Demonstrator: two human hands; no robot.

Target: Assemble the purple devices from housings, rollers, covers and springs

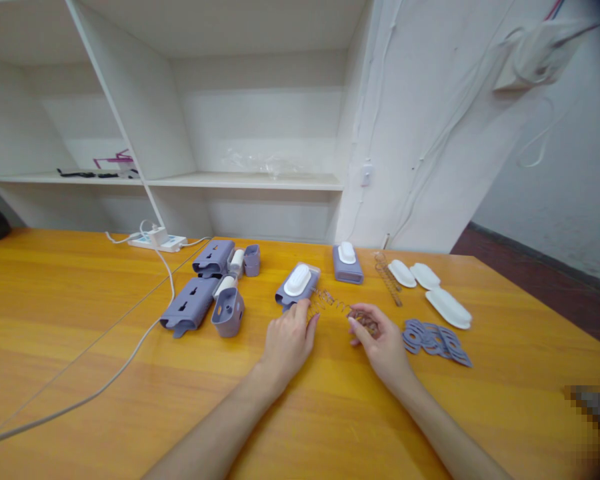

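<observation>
Both my hands rest near the middle of the orange wooden table (80,313). My left hand (287,340) pinches one end of a tangle of thin metal springs (333,305). My right hand (380,343) has its fingers closed on the other end of the same springs. Just beyond my left hand lies a purple housing with a white oval cap (297,283). A second capped purple housing (347,262) lies further back.
Several purple shells and white-tipped parts (207,290) lie to the left. More springs (387,273), white oval caps (430,290) and purple flat gaskets (435,340) lie to the right. A white power strip (157,240) and its cable (130,353) cross the left side. White shelves stand behind.
</observation>
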